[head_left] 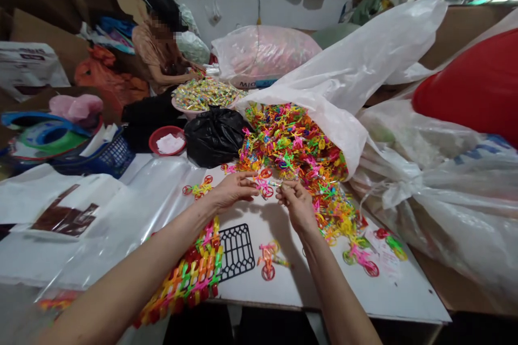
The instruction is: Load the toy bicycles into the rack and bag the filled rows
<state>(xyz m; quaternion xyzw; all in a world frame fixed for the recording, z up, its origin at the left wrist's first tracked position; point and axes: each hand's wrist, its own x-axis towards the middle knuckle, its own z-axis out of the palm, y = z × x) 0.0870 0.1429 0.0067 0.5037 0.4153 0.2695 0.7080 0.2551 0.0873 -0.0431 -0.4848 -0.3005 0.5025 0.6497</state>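
Observation:
Over the white table, my left hand (237, 191) has its fingers closed on a small pink plastic toy bicycle (263, 185) with red wheels. My right hand (297, 200) pinches a thin, shiny little tube (275, 184) whose left end meets the toy bicycle. Whether the tube is fixed to it cannot be made out. Just behind and right of my hands, a heap of bright toy bicycles (291, 145) spills from a large white plastic bag (340, 135). Below my hands lies a single orange and pink toy bicycle (267, 260) with a tube beside it.
A black grid tray (237, 250) lies beside rows of colourful pieces (198, 267). Behind it are a black plastic bag (214, 137), a red bowl (156, 143) and a basin of wrapped pieces (180, 108). A co-worker (156, 54) sits at the back left. Full bags (445, 215) crowd the right side.

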